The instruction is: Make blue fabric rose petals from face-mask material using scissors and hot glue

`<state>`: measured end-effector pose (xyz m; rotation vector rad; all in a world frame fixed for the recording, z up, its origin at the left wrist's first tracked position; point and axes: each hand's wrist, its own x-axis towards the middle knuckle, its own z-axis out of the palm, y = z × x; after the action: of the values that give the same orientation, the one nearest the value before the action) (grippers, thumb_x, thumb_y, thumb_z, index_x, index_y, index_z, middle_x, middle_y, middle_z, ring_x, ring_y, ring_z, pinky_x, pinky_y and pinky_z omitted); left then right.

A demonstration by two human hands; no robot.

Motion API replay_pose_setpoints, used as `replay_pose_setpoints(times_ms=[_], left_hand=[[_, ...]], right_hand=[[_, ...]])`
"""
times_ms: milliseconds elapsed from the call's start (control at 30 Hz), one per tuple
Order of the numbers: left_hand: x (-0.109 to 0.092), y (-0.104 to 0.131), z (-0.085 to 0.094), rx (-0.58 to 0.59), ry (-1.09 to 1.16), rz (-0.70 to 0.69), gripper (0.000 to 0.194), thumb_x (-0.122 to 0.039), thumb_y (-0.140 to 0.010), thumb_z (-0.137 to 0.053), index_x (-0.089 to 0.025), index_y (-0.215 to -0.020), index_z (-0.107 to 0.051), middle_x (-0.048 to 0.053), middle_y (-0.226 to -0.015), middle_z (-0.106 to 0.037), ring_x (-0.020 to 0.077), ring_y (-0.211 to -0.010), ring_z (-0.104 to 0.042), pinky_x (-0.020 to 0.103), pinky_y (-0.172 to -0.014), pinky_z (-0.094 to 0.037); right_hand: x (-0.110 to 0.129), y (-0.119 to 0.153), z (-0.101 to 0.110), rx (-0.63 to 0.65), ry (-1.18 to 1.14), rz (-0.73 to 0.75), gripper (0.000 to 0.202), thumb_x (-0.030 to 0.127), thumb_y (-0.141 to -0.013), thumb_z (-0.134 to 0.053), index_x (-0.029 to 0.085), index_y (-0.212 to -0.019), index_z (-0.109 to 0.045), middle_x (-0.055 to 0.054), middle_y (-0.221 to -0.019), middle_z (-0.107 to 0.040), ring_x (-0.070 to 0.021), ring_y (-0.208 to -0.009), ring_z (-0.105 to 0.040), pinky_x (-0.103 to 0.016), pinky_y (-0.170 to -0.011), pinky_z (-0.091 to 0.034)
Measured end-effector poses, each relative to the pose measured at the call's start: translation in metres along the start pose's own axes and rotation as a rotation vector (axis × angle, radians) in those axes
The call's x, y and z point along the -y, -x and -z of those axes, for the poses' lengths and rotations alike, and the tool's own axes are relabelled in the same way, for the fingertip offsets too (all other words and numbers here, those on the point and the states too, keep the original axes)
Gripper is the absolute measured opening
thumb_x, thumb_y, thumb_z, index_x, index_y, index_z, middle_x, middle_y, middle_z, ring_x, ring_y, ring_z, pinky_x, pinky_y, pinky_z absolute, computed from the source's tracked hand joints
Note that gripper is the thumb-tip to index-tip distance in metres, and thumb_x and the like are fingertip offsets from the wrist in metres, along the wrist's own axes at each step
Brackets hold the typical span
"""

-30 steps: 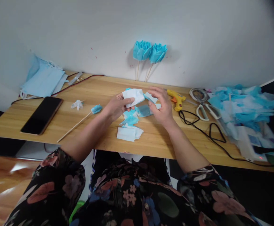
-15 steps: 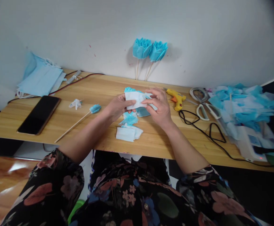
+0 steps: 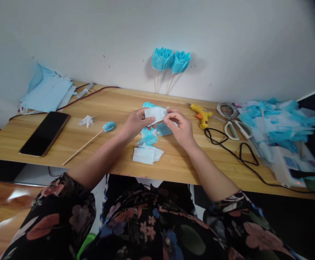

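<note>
My left hand (image 3: 136,124) is closed on the left side of a small white fabric piece (image 3: 154,115), thumb across its front. At the piece's right edge my right hand (image 3: 180,126) pinches with thumb and fingertips. Its upper right part is hidden by those fingers. Below and behind my hands lie blue fabric pieces (image 3: 149,137) and white cut pieces (image 3: 143,154) on the wooden table. Left of my left forearm, a thin wooden stick (image 3: 84,147) bears a small blue fabric bud (image 3: 109,126) at its upper end.
Two blue fabric flowers (image 3: 162,59) on sticks lean on the wall. A yellow glue gun (image 3: 203,115), scissors (image 3: 238,130) and a heap of blue and white scraps (image 3: 279,121) are right. Left are a phone (image 3: 45,133), stacked face masks (image 3: 47,88) and a clear plastic scrap (image 3: 87,121).
My right fingers have drawn closer together at the white piece's right edge, which now looks bent or rolled. My left hand keeps its hold. The whole view has shifted slightly.
</note>
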<state>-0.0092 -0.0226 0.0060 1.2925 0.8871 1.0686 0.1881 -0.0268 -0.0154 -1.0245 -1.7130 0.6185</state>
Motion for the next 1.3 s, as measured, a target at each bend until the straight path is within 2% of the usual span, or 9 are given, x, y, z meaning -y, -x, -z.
replay_pose_setpoints(times_ms=[133, 233, 400, 567, 700, 867, 1000, 1133, 1300], left_hand=[[-0.001, -0.001, -0.001, -0.001, -0.015, 0.009, 0.014, -0.018, -0.081, -0.070, -0.012, -0.092, -0.064, 0.000, -0.068, -0.069, 0.0101, -0.058, -0.062, 0.023, -0.058, -0.049], [-0.001, -0.001, -0.001, 0.005, -0.040, 0.019, 0.012, -0.017, -0.082, -0.069, -0.012, -0.091, -0.064, 0.000, -0.066, -0.068, 0.0098, -0.058, -0.062, 0.022, -0.057, -0.048], [-0.001, 0.000, -0.001, 0.031, -0.090, 0.016, 0.012, -0.021, -0.085, -0.068, -0.012, -0.092, -0.064, 0.002, -0.067, -0.068, 0.0096, -0.057, -0.061, 0.022, -0.057, -0.048], [0.001, -0.001, -0.001, 0.017, -0.060, -0.050, 0.031, -0.035, -0.087, -0.070, -0.012, -0.107, -0.064, 0.004, -0.079, -0.069, 0.0118, -0.066, -0.064, 0.022, -0.057, -0.049], [0.006, -0.004, -0.001, -0.001, -0.072, -0.095, 0.047, -0.023, -0.076, -0.079, -0.015, -0.120, -0.062, 0.004, -0.094, -0.070, 0.0098, -0.069, -0.062, 0.022, -0.061, -0.050], [0.009, -0.004, 0.001, -0.060, -0.140, -0.095, 0.045, -0.009, -0.079, -0.068, -0.016, -0.123, -0.062, -0.002, -0.077, -0.063, 0.0065, -0.058, -0.055, 0.021, -0.058, -0.047], [0.007, -0.003, 0.002, -0.071, -0.152, -0.115, 0.043, -0.007, -0.080, -0.064, -0.016, -0.122, -0.062, -0.003, -0.072, -0.059, 0.0069, -0.058, -0.055, 0.020, -0.057, -0.046], [0.008, -0.003, 0.001, -0.061, -0.200, -0.144, 0.044, -0.008, -0.080, -0.065, -0.017, -0.123, -0.063, 0.000, -0.086, -0.065, 0.0065, -0.060, -0.054, 0.021, -0.057, -0.045], [0.014, -0.005, 0.001, 0.007, -0.250, -0.215, 0.047, -0.007, -0.079, -0.062, -0.018, -0.125, -0.063, 0.006, -0.108, -0.069, 0.0103, -0.080, -0.060, 0.021, -0.064, -0.046]], right_hand=[[-0.002, 0.000, -0.004, -0.006, -0.145, -0.147, 0.018, 0.040, -0.085, -0.070, 0.022, -0.084, -0.066, -0.002, -0.097, -0.072, -0.0166, -0.090, -0.067, -0.031, -0.079, -0.054], [-0.003, 0.002, -0.006, -0.022, -0.186, -0.212, 0.018, 0.038, -0.084, -0.071, 0.022, -0.082, -0.065, 0.001, -0.080, -0.068, -0.0125, -0.072, -0.059, -0.028, -0.067, -0.048], [-0.004, 0.002, -0.008, -0.064, -0.226, -0.233, 0.016, 0.036, -0.083, -0.071, 0.023, -0.084, -0.064, 0.004, -0.070, -0.059, -0.0104, -0.064, -0.051, -0.027, -0.062, -0.042], [-0.004, 0.000, -0.008, -0.066, -0.304, -0.267, 0.032, 0.038, -0.079, -0.074, 0.026, -0.107, -0.064, 0.004, -0.076, -0.063, -0.0117, -0.069, -0.057, -0.029, -0.068, -0.048], [-0.005, 0.000, -0.009, -0.055, -0.313, -0.268, 0.035, 0.039, -0.080, -0.075, 0.026, -0.111, -0.064, 0.004, -0.078, -0.065, -0.0116, -0.069, -0.058, -0.029, -0.069, -0.049], [-0.006, 0.002, -0.008, -0.049, -0.310, -0.257, 0.036, 0.040, -0.083, -0.073, 0.028, -0.116, -0.064, 0.004, -0.080, -0.064, -0.0129, -0.074, -0.060, -0.031, -0.074, -0.051], [-0.004, 0.002, -0.005, -0.052, -0.344, -0.278, 0.038, 0.052, -0.088, -0.067, 0.030, -0.118, -0.064, 0.000, -0.089, -0.066, -0.0171, -0.085, -0.065, -0.036, -0.084, -0.056], [-0.002, 0.001, -0.004, 0.048, -0.397, -0.322, 0.056, 0.062, -0.084, -0.068, 0.032, -0.131, -0.059, -0.003, -0.110, -0.068, -0.0213, -0.103, -0.065, -0.042, -0.094, -0.056], [-0.002, 0.000, -0.004, 0.161, -0.398, -0.346, 0.074, 0.059, -0.075, -0.078, 0.033, -0.139, -0.054, -0.006, -0.122, -0.067, -0.0238, -0.109, -0.063, -0.044, -0.097, -0.055]])
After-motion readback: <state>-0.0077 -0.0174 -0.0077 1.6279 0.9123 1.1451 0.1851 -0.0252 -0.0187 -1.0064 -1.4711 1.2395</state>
